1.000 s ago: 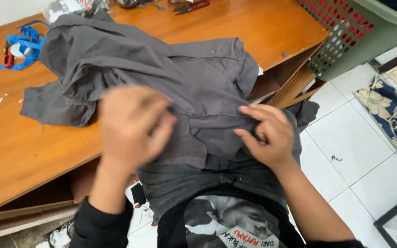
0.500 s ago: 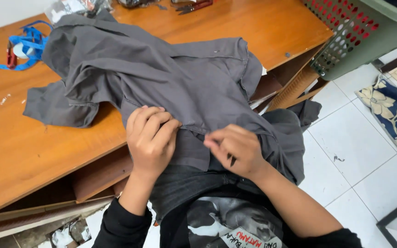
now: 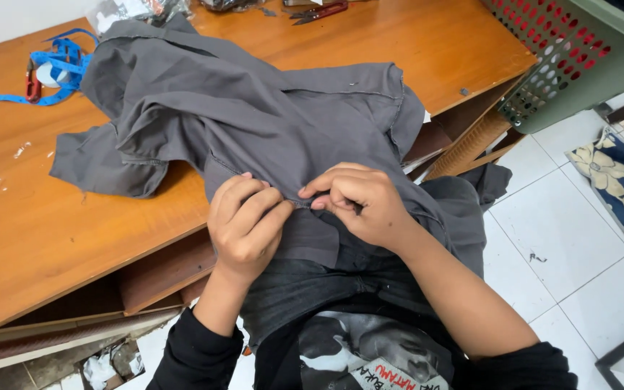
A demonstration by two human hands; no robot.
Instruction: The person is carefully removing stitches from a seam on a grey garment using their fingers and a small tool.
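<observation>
Both hands meet at the front edge of a grey shirt (image 3: 254, 123) draped over the wooden bench (image 3: 37, 238). The left hand (image 3: 245, 225) and right hand (image 3: 359, 202) pinch its hem between fingers pressed together. A blue measuring tape (image 3: 59, 68) lies well apart.

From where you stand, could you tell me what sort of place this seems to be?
Probably a home sewing or tailoring corner. Both hands, left hand and right hand, pinch a seam of a grey garment spread over a wooden table, with a blue measuring tape and scissors nearby.
</observation>
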